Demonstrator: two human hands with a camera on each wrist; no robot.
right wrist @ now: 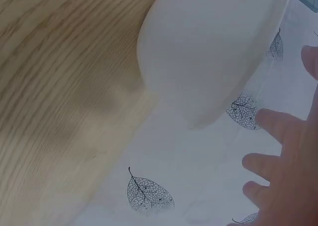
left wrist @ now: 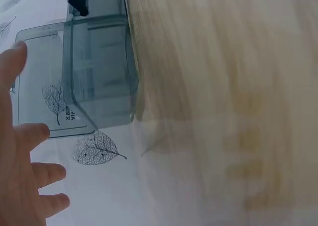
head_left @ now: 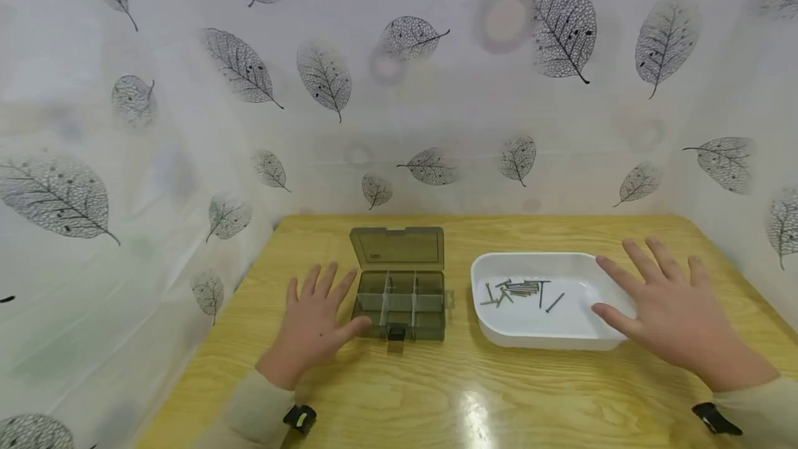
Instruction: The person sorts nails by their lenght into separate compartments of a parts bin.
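My left hand, fingers spread, is at the left side of a dark translucent compartment box. The box's lid stands raised at the back, and dividers split the inside into several bare sections. In the left wrist view the box shows beside the thumb and fingers. To the right is a white tray with a loose pile of screws towards its left half. My right hand, also spread, overlaps the tray's right end in the head view. The tray's outer wall fills the upper part of the right wrist view.
A wood-grain table carries the box and the tray. Behind it and along both sides hangs a pale curtain printed with dark leaves. Dark straps with small devices sit at both sleeves.
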